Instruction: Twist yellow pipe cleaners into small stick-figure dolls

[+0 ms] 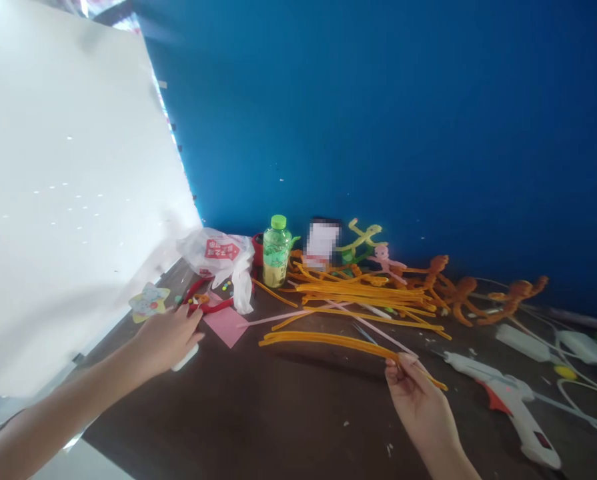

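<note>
Pinching at least two orange pipe cleaners in right hand, thumb against fingertips, near their right end. Holding them apparently just off the dark tabletop, long span out to the left, short tail poking past the grip. Can't get an exact strand count.

Reaching out with left hand, fingers forward and bent down at red handles, possibly of scissors, by a pink paper square. Can't tell whether gripping or only touching. Partly under that hand: a white object, too hidden to name.

Handling guess: very light, fuzzy, soft outside, thin wire inside. Likely springy for small flex, then holding whatever bend is put in. Not slippery, not fragile, but probably easy to kink. Best taken lightly near mid-span for a level carry; with an end grip, expect sway at the far tip. Pinch all strands together to keep them aligned. Mind the wire ends, maybe sharp.

Lying just behind: loose pile of orange stems, plus a pale pink pipe cleaner slanting towards right fingertips; can't tell whether touching. Just right of that hand: hot glue gun, on its side, nozzle pointing left. Can't tell whether hot; best kept away from the fuzz.
</note>
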The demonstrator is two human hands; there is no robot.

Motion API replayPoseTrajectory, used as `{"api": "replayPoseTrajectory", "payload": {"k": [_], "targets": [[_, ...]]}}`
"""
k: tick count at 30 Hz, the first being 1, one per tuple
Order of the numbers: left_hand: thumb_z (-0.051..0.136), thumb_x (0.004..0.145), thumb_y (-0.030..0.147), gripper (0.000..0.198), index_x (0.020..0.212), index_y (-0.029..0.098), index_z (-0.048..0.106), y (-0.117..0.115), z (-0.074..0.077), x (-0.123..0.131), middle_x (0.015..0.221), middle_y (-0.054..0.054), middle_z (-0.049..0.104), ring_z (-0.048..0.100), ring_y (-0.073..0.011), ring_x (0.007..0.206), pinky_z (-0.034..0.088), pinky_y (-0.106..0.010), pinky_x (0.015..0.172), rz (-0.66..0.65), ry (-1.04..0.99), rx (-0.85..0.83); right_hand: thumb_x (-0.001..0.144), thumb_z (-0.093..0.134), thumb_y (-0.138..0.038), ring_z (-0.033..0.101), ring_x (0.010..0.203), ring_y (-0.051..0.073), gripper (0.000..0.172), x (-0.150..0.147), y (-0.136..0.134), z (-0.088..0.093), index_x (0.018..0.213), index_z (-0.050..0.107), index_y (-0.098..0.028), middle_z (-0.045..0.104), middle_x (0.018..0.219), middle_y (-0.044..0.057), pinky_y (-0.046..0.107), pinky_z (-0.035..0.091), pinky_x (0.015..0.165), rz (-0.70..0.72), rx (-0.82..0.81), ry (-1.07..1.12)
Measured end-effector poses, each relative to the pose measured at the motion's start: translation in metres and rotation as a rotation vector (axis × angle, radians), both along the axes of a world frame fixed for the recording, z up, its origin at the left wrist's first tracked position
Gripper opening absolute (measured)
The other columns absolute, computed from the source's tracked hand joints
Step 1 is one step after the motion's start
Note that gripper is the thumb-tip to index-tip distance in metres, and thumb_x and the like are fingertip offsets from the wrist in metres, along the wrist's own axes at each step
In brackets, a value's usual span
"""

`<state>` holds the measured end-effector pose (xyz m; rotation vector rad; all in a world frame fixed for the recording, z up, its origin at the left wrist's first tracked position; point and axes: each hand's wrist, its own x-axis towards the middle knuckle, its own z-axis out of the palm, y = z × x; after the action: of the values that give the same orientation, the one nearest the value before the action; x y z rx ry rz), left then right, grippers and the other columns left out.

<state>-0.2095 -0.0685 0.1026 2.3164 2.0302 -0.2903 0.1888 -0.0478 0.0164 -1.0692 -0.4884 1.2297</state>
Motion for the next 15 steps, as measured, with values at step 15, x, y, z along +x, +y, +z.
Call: {"api": "replayPoseTrajectory", "payload": {"k": [15], "targets": [[0.028,0.088,0.031,0.046,0.132,0.019,0.031,0.027,-0.030,-0.017,0.106,-0.017,0.054,0.057,-0.0279,0.091,0.046,-0.032,0.064,0.064,0.027,0.181,0.046,0.080,-0.023,0.060,0.055,0.011,0.020,-0.006,-0.002,-0.006,0.058,0.063,-0.021,0.060,0.060,-0.003,0.016,0.056,0.049,0.087,-0.072,0.047]]}}
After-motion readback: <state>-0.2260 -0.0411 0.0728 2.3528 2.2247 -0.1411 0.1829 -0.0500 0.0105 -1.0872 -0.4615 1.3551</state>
